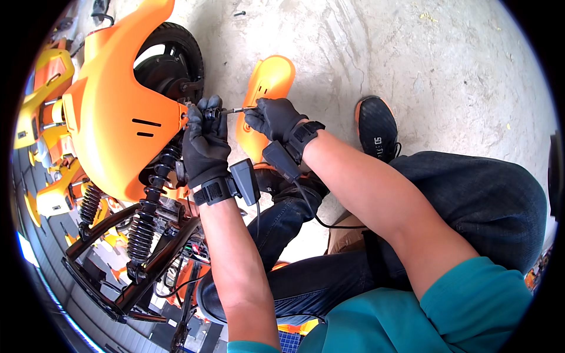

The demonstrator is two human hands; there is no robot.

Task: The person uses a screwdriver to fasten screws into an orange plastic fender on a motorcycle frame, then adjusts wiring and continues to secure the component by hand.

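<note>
Both my hands wear black gloves and meet beside the orange body panel of a scooter-like vehicle. My left hand is palm up, its fingers curled round a small black part close to the panel's pointed corner. From that part a thin metal rod runs across to my right hand, which pinches its other end. The fingers partly hide both pieces, so their exact kind is unclear. Behind my right hand, a loose orange panel with slots lies on the floor.
A black wheel sits behind the body panel. Coil-spring shock absorbers and a black tube frame stand left of my left forearm. A small bolt lies on the concrete floor. More yellow-orange vehicles line the far left.
</note>
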